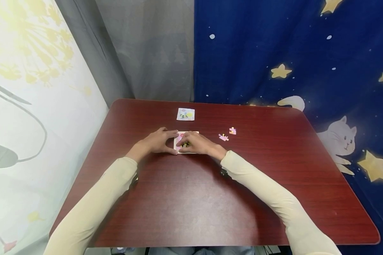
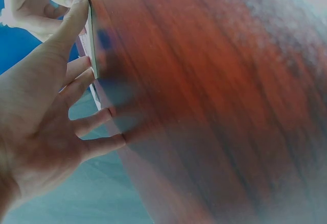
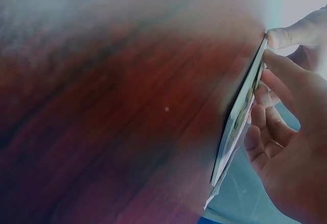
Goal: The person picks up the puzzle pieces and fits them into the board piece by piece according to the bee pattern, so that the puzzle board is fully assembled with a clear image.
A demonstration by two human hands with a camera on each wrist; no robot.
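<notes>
A small puzzle board point(image 1: 176, 142) with a pale frame and a pink picture with yellow and black parts lies flat mid-table. My left hand point(image 1: 157, 141) holds its left side, thumb at the near corner and index finger at the far corner. Over the board is my right hand point(image 1: 198, 143), its thumb and index fingertips down on the picture near the left side. In the right wrist view the other fingers of the right hand point(image 3: 294, 127) are bent above the board point(image 3: 230, 137). Whether a piece sits under those fingertips is hidden.
Two loose jigsaw pieces, one nearer point(image 1: 223, 137) and one farther point(image 1: 232, 130), lie right of the board. Beyond the board lies a square picture card point(image 1: 186, 114). The brown table point(image 1: 191, 198) meets a grey curtain and a blue starry curtain point(image 1: 242, 53) at the back.
</notes>
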